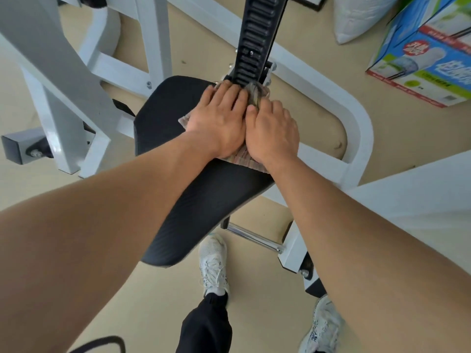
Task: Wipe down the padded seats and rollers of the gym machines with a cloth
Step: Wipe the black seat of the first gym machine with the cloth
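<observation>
My left hand (219,121) and right hand (271,131) lie side by side on the cloth (239,159), which sits at the far end of the seat (204,200). Just beyond the seat, the ribbed post (254,39) rises. Right of the seat, a curved frame bar (356,128); far right, a box (423,59). My shoes (212,266) stand below the seat's near end.

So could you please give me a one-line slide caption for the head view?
Both hands, left and right, press a cloth flat on the black padded seat.
</observation>
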Action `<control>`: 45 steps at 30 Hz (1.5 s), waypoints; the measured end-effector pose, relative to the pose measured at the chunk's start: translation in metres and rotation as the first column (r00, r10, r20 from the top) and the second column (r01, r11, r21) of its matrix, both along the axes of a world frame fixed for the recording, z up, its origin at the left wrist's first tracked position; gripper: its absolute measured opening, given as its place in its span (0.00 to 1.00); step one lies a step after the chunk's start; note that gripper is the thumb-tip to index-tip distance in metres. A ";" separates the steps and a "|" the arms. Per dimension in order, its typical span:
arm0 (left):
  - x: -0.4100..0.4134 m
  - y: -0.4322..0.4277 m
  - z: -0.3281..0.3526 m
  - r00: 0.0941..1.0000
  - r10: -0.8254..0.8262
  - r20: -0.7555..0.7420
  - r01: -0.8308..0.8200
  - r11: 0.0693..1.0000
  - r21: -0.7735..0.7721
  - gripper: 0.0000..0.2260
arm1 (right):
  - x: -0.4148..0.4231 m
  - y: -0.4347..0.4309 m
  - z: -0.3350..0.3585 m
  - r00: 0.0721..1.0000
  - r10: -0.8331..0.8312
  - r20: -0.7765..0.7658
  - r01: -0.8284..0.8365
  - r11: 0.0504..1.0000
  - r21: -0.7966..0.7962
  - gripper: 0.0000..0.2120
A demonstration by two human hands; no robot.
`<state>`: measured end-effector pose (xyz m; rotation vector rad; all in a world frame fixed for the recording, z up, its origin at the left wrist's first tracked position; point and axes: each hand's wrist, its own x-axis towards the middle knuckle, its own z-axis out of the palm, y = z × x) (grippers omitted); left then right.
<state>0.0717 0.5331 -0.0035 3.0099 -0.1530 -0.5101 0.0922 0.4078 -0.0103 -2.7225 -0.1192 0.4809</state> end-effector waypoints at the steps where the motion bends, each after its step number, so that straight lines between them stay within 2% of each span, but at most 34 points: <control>1: -0.003 -0.014 0.001 1.000 -0.020 -0.012 0.020 1.000 -0.005 0.27 | -0.006 -0.013 -0.001 0.996 -0.076 -0.056 0.079 0.996 0.042 0.23; 3: -0.009 -0.041 0.004 0.991 -0.127 -0.033 0.126 0.991 -0.040 0.27 | -0.029 -0.040 -0.001 0.961 -0.216 -0.174 0.241 0.961 0.136 0.23; 4: -0.012 -0.051 0.006 0.978 -0.204 -0.049 0.201 0.977 -0.066 0.27 | -0.044 -0.051 0.001 0.952 -0.236 -0.196 0.269 0.948 0.167 0.24; 6: -0.018 -0.054 0.008 0.930 -0.360 -0.068 0.353 0.930 -0.101 0.27 | -0.066 -0.059 0.004 0.956 -0.234 -0.178 0.269 0.941 0.206 0.24; 8: -0.020 -0.036 0.011 0.909 -0.406 -0.093 0.393 0.911 -0.127 0.28 | -0.070 -0.052 0.004 0.960 -0.234 -0.154 0.262 0.944 0.200 0.25; 11: -0.023 0.002 0.014 0.945 -0.304 -0.116 0.295 0.951 -0.091 0.29 | -0.059 -0.018 0.010 0.963 -0.227 -0.146 0.245 0.962 0.121 0.34; 13: -0.023 0.019 0.013 0.967 -0.232 -0.107 0.226 0.972 -0.067 0.29 | -0.050 0.002 0.013 0.988 -0.133 -0.082 0.130 0.991 -0.041 0.36; 15: -0.019 0.029 0.012 0.979 -0.184 -0.089 0.180 0.983 -0.045 0.28 | -0.036 0.017 0.015 0.996 -0.034 -0.083 0.022 0.989 -0.143 0.34; 17: -0.009 0.045 0.007 0.989 -0.123 -0.081 0.123 0.992 -0.005 0.28 | -0.018 0.034 0.016 0.992 0.062 -0.108 -0.076 0.988 -0.132 0.33; 21: 0.017 0.098 0.001 0.993 0.019 -0.116 -0.012 0.998 0.067 0.29 | 0.016 0.082 0.014 0.959 0.272 -0.082 -0.273 0.962 -0.001 0.31; 23: 0.019 0.117 -0.001 0.990 0.086 -0.107 -0.081 0.995 0.054 0.33 | 0.023 0.098 0.012 0.942 0.327 -0.081 -0.324 0.945 0.049 0.29; 26: 0.008 0.116 -0.004 0.986 0.150 -0.075 -0.150 0.989 0.003 0.31 | 0.017 0.092 0.007 0.916 0.398 -0.055 -0.396 0.917 0.040 0.31; 30: -0.023 0.078 0.008 0.982 0.162 -0.096 -0.159 0.987 0.041 0.30 | -0.015 0.051 0.012 0.917 0.381 -0.122 -0.389 0.920 -0.049 0.34; 35: -0.087 0.036 0.033 0.983 0.130 -0.126 -0.134 0.991 -0.023 0.30 | -0.086 0.010 0.035 0.927 0.350 -0.138 -0.368 0.920 -0.136 0.36; 38: -0.131 0.029 0.049 0.979 0.138 -0.152 -0.138 0.990 0.008 0.30 | -0.121 0.000 0.051 0.893 0.426 -0.142 -0.439 0.895 -0.081 0.35; 42: -0.186 0.025 0.074 0.976 0.203 -0.078 -0.207 0.978 -0.037 0.26 | -0.164 -0.005 0.076 0.848 0.485 -0.216 -0.479 0.874 0.080 0.33; 43: -0.195 0.024 0.081 0.974 0.225 -0.037 -0.227 0.972 -0.056 0.23 | -0.172 -0.004 0.082 0.852 0.463 -0.243 -0.434 0.886 0.165 0.32; 45: -0.203 0.021 0.093 0.954 0.299 0.013 -0.298 0.953 -0.063 0.15 | -0.183 0.000 0.096 0.860 0.363 -0.359 -0.232 0.904 0.359 0.29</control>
